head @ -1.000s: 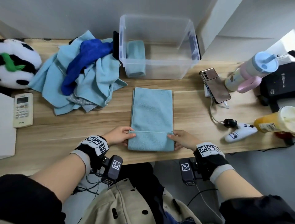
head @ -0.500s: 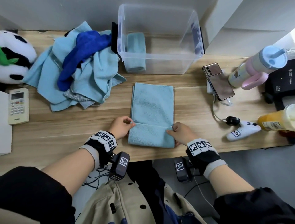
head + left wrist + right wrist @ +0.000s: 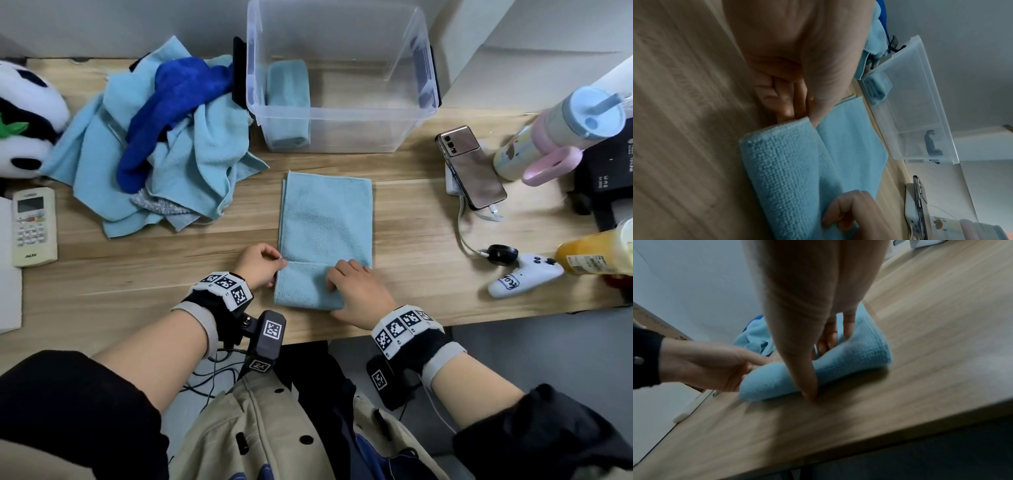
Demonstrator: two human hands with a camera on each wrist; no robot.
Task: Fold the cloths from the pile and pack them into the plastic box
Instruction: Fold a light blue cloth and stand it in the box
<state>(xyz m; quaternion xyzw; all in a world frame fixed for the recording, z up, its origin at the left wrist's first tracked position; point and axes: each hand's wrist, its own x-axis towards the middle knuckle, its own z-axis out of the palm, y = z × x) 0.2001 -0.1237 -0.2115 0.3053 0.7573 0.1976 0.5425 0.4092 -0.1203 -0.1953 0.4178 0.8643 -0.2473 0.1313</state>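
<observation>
Folding cloth (image 3: 325, 219) | your left hand (image 3: 259, 265) pinches the fold's corner, right hand (image 3: 359, 294) curls over it | line both edges up, press flat.

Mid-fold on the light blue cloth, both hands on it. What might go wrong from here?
The left hand pinches only the corner of the fold in the light blue cloth, while the right hand grips it further in; the fold may run crooked.
A flap of the pile lies close to the cloth's far left corner and might get caught as the fold advances.
</observation>
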